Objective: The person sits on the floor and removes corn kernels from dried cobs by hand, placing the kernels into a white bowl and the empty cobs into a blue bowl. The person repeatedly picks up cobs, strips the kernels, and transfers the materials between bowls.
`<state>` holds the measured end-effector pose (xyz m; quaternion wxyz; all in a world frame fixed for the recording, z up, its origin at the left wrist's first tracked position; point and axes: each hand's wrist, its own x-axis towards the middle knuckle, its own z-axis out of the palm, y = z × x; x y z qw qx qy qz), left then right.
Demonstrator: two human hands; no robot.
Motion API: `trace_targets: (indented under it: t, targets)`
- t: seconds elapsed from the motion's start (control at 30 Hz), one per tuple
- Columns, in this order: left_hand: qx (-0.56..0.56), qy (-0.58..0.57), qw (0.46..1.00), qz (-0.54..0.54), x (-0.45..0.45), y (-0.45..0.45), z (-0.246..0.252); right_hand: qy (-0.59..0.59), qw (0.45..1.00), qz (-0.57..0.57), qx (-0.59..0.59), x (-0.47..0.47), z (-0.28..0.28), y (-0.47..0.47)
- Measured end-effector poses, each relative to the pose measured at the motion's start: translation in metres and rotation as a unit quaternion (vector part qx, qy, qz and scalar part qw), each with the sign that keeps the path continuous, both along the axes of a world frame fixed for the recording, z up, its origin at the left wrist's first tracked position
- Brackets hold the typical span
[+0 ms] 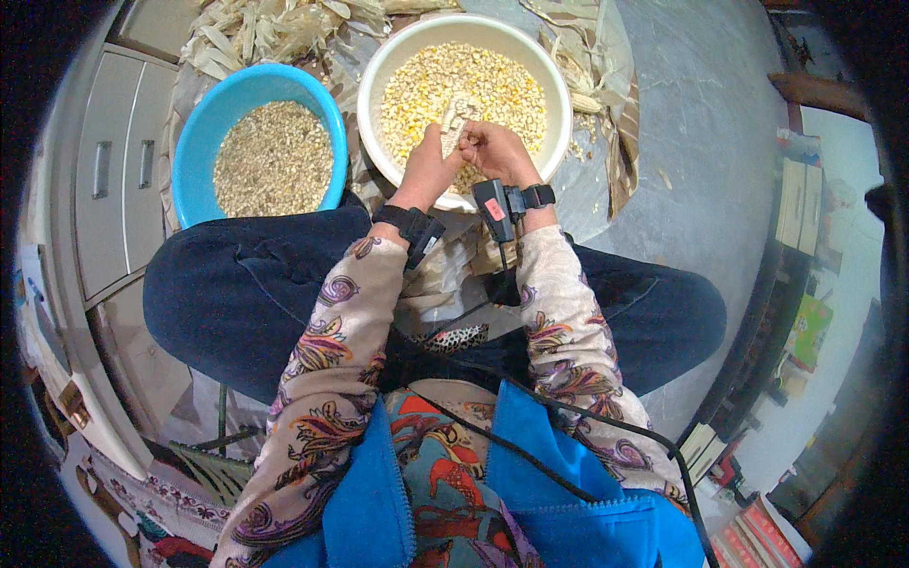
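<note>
Both hands meet over a white basin [557,135] that holds loose corn kernels [490,78], pale with some yellow among them. My left hand [427,165] grips a pale corn cob [460,110], its upper end pointing away from me. Much of the visible cob looks stripped, with some kernels still on it. At the cob's right side, the bent fingers of my right hand [499,150] press against it. The lower end of the cob is hidden by my hands. Each wrist wears a black strap with a small device.
To the left, a blue basin [190,160] holds duller kernels [273,160]. Dry husks [263,32] are heaped behind it. Another corn cob [586,104] lies right of the white basin, near scattered kernels. A drawer cabinet [117,170] stands at left. A black cable [603,412] crosses my lap.
</note>
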<state>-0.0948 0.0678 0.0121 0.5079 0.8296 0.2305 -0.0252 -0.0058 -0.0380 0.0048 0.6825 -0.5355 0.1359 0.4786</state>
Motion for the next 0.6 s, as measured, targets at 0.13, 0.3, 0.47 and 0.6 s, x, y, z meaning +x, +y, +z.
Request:
trace_targets:
  t: [0.13,0.3,0.47,0.6]
  targets:
    - [-0.144,-0.026,0.989,0.002,-0.001,0.006,-0.005,0.012,0.999,-0.029,0.017,0.005,0.007,-0.004]
    - [-0.214,-0.046,0.976,0.015,0.0,0.002,-0.004,-0.074,0.997,0.02,0.028,0.003,0.014,-0.002]
    - [0.036,0.036,0.999,-0.008,-0.001,-0.003,0.0,-0.106,0.994,0.029,-0.023,-0.001,0.013,0.003]
    - [0.09,0.066,0.994,-0.016,-0.001,-0.007,0.007,-0.101,0.993,0.021,-0.049,-0.001,0.006,0.006]
